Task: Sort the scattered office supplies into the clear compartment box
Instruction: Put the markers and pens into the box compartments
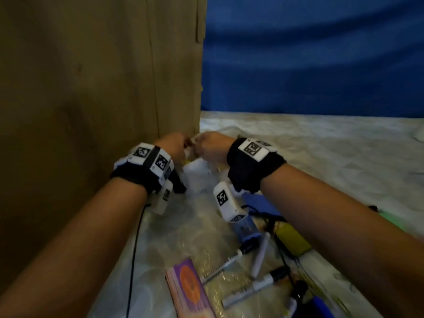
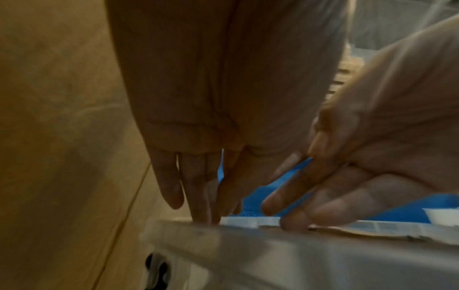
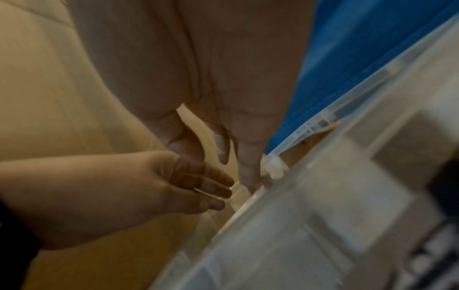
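Observation:
The clear compartment box lies on the patterned cloth, right against a wooden cabinet. Both hands meet at its far edge. In the left wrist view my left hand points straight down, fingertips pressing on the box rim. My right hand rests its extended fingertips on the same rim beside it. In the right wrist view my right hand touches the rim next to a small white latch, with the left hand close by. From the head camera the left hand and right hand hide the rim.
Scattered near me are several markers, a white pen, a purple and orange notepad and a yellow item. The wooden cabinet blocks the left. A blue backdrop stands behind. A black cable runs along the left.

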Motion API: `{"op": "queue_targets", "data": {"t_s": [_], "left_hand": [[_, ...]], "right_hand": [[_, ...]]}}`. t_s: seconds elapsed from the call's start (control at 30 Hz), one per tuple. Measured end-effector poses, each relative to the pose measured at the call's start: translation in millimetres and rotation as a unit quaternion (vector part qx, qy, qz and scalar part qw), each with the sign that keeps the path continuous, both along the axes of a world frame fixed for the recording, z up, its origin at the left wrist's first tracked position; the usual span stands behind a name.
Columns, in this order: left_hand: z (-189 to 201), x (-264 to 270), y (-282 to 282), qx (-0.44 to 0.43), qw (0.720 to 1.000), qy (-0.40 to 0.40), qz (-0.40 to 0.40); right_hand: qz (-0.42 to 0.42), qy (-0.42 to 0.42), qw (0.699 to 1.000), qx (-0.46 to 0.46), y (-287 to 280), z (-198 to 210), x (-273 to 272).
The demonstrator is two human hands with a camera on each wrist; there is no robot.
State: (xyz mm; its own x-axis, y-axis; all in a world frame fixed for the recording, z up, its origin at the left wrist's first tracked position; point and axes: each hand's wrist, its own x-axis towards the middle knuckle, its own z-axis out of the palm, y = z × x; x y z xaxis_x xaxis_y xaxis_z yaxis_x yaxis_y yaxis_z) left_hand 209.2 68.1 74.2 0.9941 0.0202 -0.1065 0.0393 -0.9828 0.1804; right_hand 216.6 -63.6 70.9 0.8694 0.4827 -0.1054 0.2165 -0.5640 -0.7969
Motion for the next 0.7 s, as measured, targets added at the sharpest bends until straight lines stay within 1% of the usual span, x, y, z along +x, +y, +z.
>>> {"op": "queue_targets", "data": {"t_s": [0.07, 0.1, 0.17, 0.27, 0.33, 0.43, 0.53, 0.63, 0.7], "left_hand": [[2, -15, -9, -0.019, 0.999, -0.045, -0.012], [3, -27, -16, -0.046, 0.996, -0.072, -0.024], [6, -54, -31, -0.099, 0.987, -0.113, -0.059], [1, -106, -60, -0.121, 0.970, -0.128, -0.166], [-10, -136, -78, -0.121, 0.962, -0.107, -0.220], [-34, -173, -104, -0.127, 0.953, -0.058, -0.271], [-60, -201, -127, -0.117, 0.945, -0.001, -0.304], [-76, -219, -142, -0.069, 0.942, 0.063, -0.321], [-81, -226, -147, -0.048, 0.940, 0.090, -0.325]], "right_hand": [[0.012, -0.012, 1.000, 0.024, -22, 8, -29], [0.012, -0.035, 0.999, 0.019, -36, 10, -45], [0.008, -0.092, 0.995, -0.036, -67, 8, -72], [0.016, -0.128, 0.984, -0.120, -117, -7, -117], [0.026, -0.117, 0.980, -0.161, -148, -17, -145], [0.023, -0.099, 0.976, -0.191, -184, -34, -177], [0.046, -0.097, 0.974, -0.199, -207, -51, -204], [0.103, -0.103, 0.959, -0.245, -219, -60, -233], [0.130, -0.073, 0.947, -0.284, -224, -67, -251]]}}
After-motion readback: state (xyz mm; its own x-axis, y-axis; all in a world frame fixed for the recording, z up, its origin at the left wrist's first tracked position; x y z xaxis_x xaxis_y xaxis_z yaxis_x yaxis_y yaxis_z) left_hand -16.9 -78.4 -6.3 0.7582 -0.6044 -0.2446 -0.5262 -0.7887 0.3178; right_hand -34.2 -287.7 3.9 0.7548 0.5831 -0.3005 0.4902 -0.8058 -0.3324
